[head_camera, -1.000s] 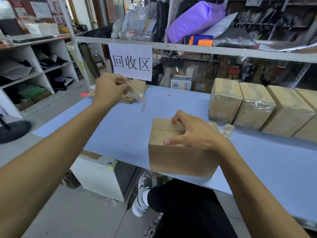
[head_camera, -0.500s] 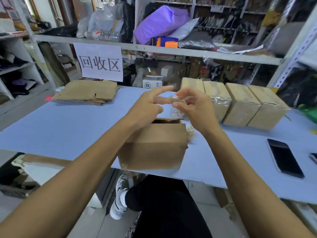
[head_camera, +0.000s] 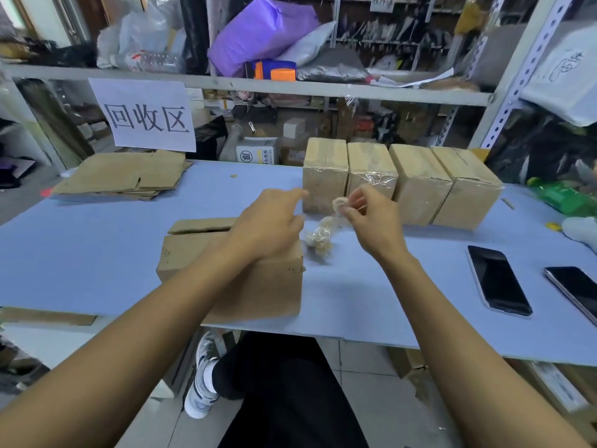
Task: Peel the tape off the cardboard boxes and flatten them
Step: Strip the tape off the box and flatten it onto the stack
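Pale blue and smooth, the table [head_camera: 97,253] runs wide, with open room on its left half and along the near edge. At that near edge sits a matte brown cardboard box [head_camera: 258,286], its top flaps cracked apart. The left hand [head_camera: 268,224] hovers over the box's far right corner, fingers loosely extended, holding nothing. The right hand [head_camera: 371,218] pinches a crinkled clear strip of tape [head_camera: 339,205] that hangs down to a balled wad of tape [head_camera: 318,237] just beside the box. Four taped boxes [head_camera: 400,185] stand side by side along the far edge, glossy with film. Flattened cardboard [head_camera: 126,176] lies far left. Two dark phones [head_camera: 497,279] lie on the right.
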Motion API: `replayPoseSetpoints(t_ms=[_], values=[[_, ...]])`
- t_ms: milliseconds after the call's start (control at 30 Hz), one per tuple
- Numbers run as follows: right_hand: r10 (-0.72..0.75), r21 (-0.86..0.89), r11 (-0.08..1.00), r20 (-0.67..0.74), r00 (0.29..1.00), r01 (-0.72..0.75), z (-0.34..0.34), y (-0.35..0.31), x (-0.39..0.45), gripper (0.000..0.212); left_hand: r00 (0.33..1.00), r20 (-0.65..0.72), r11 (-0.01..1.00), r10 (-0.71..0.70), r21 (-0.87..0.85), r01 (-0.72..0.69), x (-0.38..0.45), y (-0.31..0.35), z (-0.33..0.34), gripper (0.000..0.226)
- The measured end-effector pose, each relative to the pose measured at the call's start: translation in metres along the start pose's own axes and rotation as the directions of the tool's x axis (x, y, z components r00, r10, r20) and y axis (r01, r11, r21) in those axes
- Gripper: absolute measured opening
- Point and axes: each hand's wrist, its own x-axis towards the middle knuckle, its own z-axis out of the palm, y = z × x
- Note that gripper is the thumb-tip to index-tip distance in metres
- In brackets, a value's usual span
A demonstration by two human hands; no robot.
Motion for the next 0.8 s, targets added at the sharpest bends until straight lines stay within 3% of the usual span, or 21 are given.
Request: replayPoseSetpoints(t_ms=[67,200,400,533,633,700,800], values=[[0.035,-0.009,0.999,0.022,0.999,-0.035,0.011,0.011,0.001,0.007,0.999,0.038,0.999,-0.009,0.044,0.007,-0.003,-0.001,0.01,0.044],[0.039,-0.025,0.999,0.041,0.998,-0.038,0.036,0.024,0.005,0.012,0.999,-0.043,1.0,-0.017,-0.001,0.017,-0.007,0.002,0.015,0.041],[-0.026,-0.209,0.974,0.28,0.96,0.087,0.057,0.021,0.016,0.027,0.997,-0.075,1.0,-0.003,-0.031,0.001,-0.006,0.0,0.013,0.047],[0.123,0.077,0.987,0.214,0.969,-0.142,0.042,0.012,0.015,0.029,0.978,-0.197,0.935,-0.073,-0.355,-0.002,-0.01,-0.007,0.008,0.036],[0.132,0.137,0.979,0.129,0.983,-0.15,0.033,0.007,0.009,0.028,0.951,-0.284,0.794,-0.126,-0.604,-0.075,-0.015,-0.011,0.003,0.028],[0.087,0.141,0.985,0.091,0.992,-0.099,0.028,-0.005,0.003,0.029,0.894,-0.42,0.708,-0.157,-0.678,-0.194,-0.02,-0.009,-0.004,0.03],[0.043,0.285,0.955,0.162,0.986,-0.089,0.022,-0.034,-0.013,0.016,0.734,-0.639,0.679,-0.229,-0.646,-0.349,-0.033,-0.006,-0.02,0.03]])
